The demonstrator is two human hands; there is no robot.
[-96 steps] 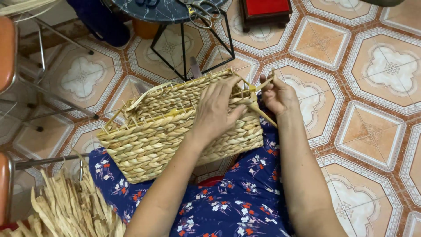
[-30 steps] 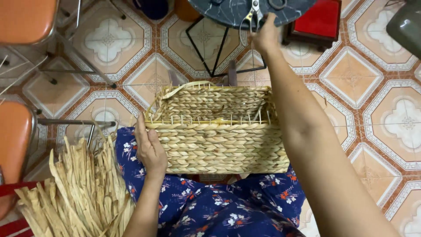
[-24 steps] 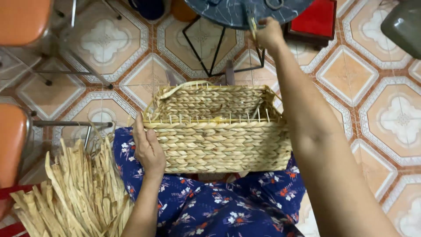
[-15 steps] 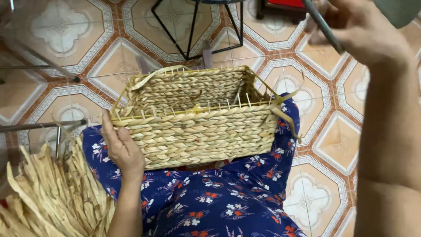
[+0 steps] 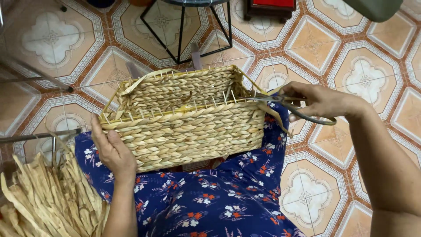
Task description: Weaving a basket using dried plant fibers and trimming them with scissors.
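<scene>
A pair of scissors (image 5: 293,107) is held in the grip of the right hand (image 5: 322,100), blades pointed at the near right corner of the woven basket (image 5: 184,116). The basket is rested on the lap and steadied at its left end by the left hand (image 5: 115,151), fingers closed on its wall. The walls appear fully woven; loose strand ends along the rim seem left untrimmed. Dried strips (image 5: 48,197) are heaped just beside the left arm.
</scene>
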